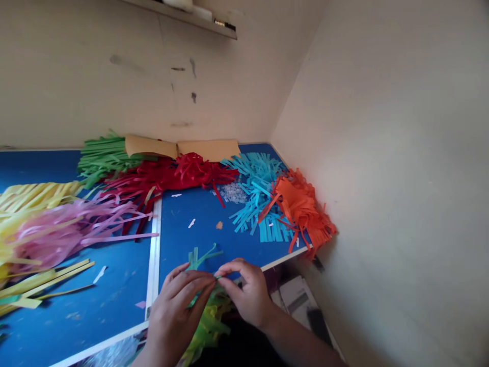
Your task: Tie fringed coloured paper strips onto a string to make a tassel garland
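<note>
Both hands meet at the near edge of the blue table (191, 209). My left hand (179, 306) is closed, its thumb and fingers pinching green fringed tissue paper (195, 259); loose strips stick up beyond the knuckles. Thumb and forefinger of my right hand (246, 293) pinch a small twisted green bit of the same paper, tip to tip with the left. Below and between the hands hangs yellow-green fringed paper (208, 331), partly covered by them. Whether it joins the green piece I cannot tell.
Heaps of green (105, 158), red (179, 173), light blue (254, 178), orange (300, 201), pink (64, 229) and yellow (38, 199) fringe lie around. Small clear plastic pieces (234, 192) and brown card (208, 150) sit near the back wall. A wall (401, 178) rises at right.
</note>
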{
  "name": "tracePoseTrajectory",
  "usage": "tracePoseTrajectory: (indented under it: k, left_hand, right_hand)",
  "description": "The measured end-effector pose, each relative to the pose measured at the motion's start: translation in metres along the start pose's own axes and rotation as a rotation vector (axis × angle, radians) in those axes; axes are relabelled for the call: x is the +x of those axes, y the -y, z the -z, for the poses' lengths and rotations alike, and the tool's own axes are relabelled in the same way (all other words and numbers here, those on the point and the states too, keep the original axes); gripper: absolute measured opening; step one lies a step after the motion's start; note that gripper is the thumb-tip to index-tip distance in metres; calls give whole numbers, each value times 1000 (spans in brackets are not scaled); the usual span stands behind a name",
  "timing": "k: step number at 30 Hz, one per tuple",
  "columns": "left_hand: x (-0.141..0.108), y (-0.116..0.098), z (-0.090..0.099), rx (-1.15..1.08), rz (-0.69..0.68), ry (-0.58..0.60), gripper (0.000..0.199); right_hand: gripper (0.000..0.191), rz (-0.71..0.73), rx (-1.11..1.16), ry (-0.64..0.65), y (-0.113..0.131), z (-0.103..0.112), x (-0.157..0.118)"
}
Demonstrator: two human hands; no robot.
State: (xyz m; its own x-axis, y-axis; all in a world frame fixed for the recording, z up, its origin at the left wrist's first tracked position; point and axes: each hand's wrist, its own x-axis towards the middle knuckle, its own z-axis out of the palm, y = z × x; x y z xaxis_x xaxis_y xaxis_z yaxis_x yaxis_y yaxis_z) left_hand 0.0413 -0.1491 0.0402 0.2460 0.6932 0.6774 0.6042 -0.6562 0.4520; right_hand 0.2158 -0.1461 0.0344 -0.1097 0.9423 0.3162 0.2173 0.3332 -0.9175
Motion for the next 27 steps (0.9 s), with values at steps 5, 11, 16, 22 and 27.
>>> tracePoseTrajectory:
  k: [5, 11, 16, 22, 27]
  left_hand:
    - [-5, -1, -1, -17, 61, 18, 10]
    - [-4, -3, -8, -9, 108, 65, 5]
    - [-15, -3, -2, 7, 207, 117, 17]
    - [-26, 10, 12, -213, 501, 259, 29]
    - [-11, 11, 13, -259, 408, 317, 29]
  right_hand:
    - [12, 44, -28, -25, 0, 3, -1]
    - [13, 43, -34, -41, 1, -2, -1]
    - [12, 41, -94, -18, -6, 26, -12]
    - [12, -387, -437, 92, -78, 73, -62]
    - [12, -371, -553, 190, -106, 69, -70]
